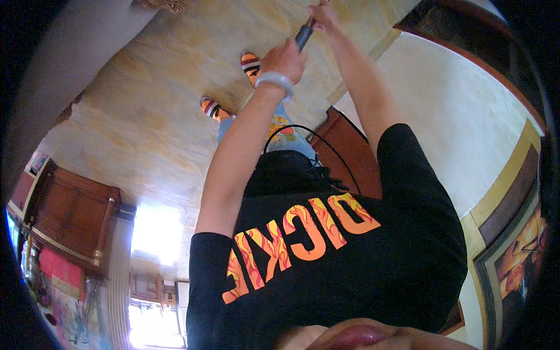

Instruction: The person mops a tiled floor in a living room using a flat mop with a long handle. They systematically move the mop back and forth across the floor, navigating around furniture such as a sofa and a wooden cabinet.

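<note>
My left hand [286, 61], with a pale bangle on its wrist, is closed around the dark grey grip [303, 36] of a slender pole or handle. My right hand [324, 17] grasps the same handle farther out, close to the top edge of the view. Beyond that hand the handle leaves the picture, so its far end is hidden. Both arms stretch forward, away from my black T-shirt [350, 267], which bears flame-patterned lettering. Below the left forearm are my feet in orange striped footwear [212, 107] on a marbled floor [153, 96].
A black cable [321, 139] loops out from my waist. At left stand a brown wooden cabinet [72, 205] and a fluted column [119, 280]. A large grey surface [65, 61] borders the upper left. A framed picture [518, 253] hangs on the wall at right.
</note>
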`<state>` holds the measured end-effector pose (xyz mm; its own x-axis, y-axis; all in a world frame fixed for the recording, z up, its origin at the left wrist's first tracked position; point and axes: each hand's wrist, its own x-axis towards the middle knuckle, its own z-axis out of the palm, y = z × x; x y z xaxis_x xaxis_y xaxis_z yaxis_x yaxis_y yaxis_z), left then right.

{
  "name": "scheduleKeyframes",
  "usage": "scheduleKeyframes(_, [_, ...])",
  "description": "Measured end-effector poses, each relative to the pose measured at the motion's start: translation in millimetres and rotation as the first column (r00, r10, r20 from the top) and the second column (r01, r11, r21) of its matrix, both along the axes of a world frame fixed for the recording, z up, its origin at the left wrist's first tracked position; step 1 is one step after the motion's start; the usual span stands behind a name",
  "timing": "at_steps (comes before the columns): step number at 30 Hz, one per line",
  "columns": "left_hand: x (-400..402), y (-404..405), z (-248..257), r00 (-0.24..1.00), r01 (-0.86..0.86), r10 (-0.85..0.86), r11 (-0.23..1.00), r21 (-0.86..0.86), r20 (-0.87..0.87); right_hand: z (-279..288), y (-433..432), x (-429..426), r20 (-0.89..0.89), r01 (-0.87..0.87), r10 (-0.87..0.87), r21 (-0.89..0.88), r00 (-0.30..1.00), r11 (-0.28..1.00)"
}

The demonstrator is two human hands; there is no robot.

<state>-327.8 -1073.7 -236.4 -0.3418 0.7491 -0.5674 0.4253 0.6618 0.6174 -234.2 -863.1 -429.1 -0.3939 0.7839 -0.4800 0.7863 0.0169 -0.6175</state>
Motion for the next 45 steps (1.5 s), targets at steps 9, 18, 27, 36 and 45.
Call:
scheduleKeyframes(9, [-22,-193,62,0.999,-0.008,0.013,0.988,-0.155,0.031,-5,-197,-6,0.028,-0.676,0.680,0.141,0.733,0.723])
scheduleKeyframes(18, [-71,-540,235,0.981,-0.196,0.183,0.900,-0.389,-0.072,168,-536,-74,-0.536,-0.621,0.489,-0.784,0.688,0.015])
scheduleKeyframes(27, [-35,-613,235,0.929,-0.191,0.030,0.893,-0.408,-0.369,203,-582,-66,-0.554,-0.689,0.677,-0.719,0.485,-0.095])
scheduleKeyframes(36, [-7,-411,99,0.959,-0.087,0.013,0.963,-0.254,-0.282,88,-400,15,-0.336,-0.469,0.328,-0.658,0.883,0.589])
scheduleKeyframes(45, [138,-104,16,0.983,0.175,-0.170,0.981,-0.088,0.064,30,-147,159,0.234,-0.150,0.118,0.127,0.965,0.980])
